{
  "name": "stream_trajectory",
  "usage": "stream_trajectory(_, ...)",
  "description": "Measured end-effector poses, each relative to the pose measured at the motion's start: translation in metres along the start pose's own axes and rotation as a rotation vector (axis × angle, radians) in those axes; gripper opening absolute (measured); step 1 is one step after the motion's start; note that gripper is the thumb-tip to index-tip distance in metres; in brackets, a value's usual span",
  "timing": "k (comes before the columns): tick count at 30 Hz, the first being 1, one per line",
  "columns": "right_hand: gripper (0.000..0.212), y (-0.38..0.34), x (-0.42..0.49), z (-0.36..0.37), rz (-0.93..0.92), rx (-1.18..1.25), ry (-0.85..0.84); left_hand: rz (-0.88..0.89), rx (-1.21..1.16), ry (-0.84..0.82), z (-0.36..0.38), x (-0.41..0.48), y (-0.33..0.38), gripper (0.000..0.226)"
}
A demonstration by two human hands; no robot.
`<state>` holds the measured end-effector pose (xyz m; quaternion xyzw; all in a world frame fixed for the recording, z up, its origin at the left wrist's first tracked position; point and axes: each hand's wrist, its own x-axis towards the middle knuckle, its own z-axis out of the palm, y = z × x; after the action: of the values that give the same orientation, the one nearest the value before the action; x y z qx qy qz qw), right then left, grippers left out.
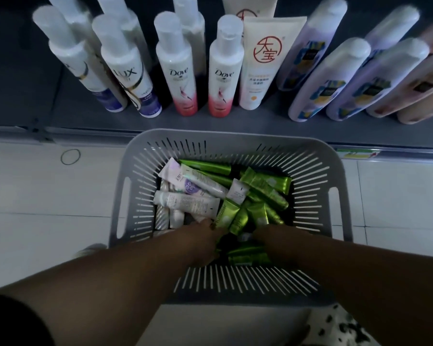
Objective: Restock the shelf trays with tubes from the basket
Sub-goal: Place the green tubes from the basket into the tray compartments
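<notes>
**Your left hand** [203, 236]: lowered into the basket. Fingertips touch the foot of a glossy green plastic tube [222, 216]. Dim and blurred, so whether the fingers grip anything cannot be told.

**Your right hand** [273, 237]: just beside the left. Fingers are buried among more green tubes [265, 188]; how far they curl, or what they hold, cannot be told.

**White plastic tubes** [185, 202]: a loose pile beyond and left of your left fingers.

**Grey slotted plastic basket** [310, 171]: encloses both hands and all the tubes.

**Dark grey shelf** [235, 126]: just beyond the basket's far wall. Standing on it:
- two white-and-pink Dove bottles [178, 71], straight ahead
- white-and-purple Lux bottles [125, 68], further left
- a cream tube with a red round mark [265, 61]
- lilac bottles [328, 78], to the right

**Thin ring** [70, 156]: on the white tiled floor [48, 196], well left of your fingers.
</notes>
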<state>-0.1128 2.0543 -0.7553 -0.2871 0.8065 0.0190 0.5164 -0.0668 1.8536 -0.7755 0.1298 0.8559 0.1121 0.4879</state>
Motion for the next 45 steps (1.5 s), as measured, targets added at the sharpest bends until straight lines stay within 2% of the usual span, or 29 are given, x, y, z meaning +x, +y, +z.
stream_trajectory(3, 0.047, 0.004, 0.002, 0.007, 0.000, -0.025, 0.038, -0.021, -0.016, -0.009, 0.005, 0.004, 0.005, 0.064)
stream_trajectory(8, 0.053, 0.005, -0.003, 0.010, 0.051, -0.106, -0.033, 0.006, -0.169, 0.017, 0.006, 0.004, 0.007, 0.062)
stream_trajectory(12, 0.048, 0.004, -0.008, 0.002, 0.058, -0.087, 0.000, 0.024, -0.270, 0.090, 0.004, -0.001, 0.011, 0.059)
stream_trajectory(17, 0.051, 0.004, -0.017, -0.014, 0.066, 0.038, 0.111, 0.047, -0.454, 0.267, -0.013, -0.015, 0.021, 0.059)
stream_trajectory(24, 0.065, -0.001, -0.048, -0.040, 0.077, 0.170, 0.285, 0.089, -0.734, 0.465, -0.034, -0.041, 0.046, 0.042)
stream_trajectory(27, 0.071, -0.008, -0.065, -0.054, 0.065, 0.163, 0.381, 0.083, -0.827, 0.583, -0.043, -0.057, 0.054, 0.026)
stream_trajectory(30, 0.068, -0.018, -0.088, -0.068, 0.057, 0.180, 0.474, 0.036, -0.855, 0.734, -0.059, -0.079, 0.054, 0.023)
stream_trajectory(35, 0.049, -0.043, -0.131, -0.086, 0.154, 0.420, 0.562, -0.010, -0.900, 0.864, -0.090, -0.132, 0.056, 0.032)
stream_trajectory(38, 0.043, -0.058, -0.158, -0.094, 0.121, 0.749, 0.606, 0.029, -0.976, 0.918, -0.104, -0.168, 0.056, 0.049)
stream_trajectory(42, 0.024, -0.084, -0.189, -0.105, 0.027, 1.171, 0.653, 0.034, -1.141, 0.963, -0.121, -0.213, 0.059, 0.035)
stream_trajectory(45, 0.023, -0.104, -0.209, -0.119, -0.045, 1.311, 0.717, 0.088, -1.306, 0.972, -0.138, -0.243, 0.069, 0.016)
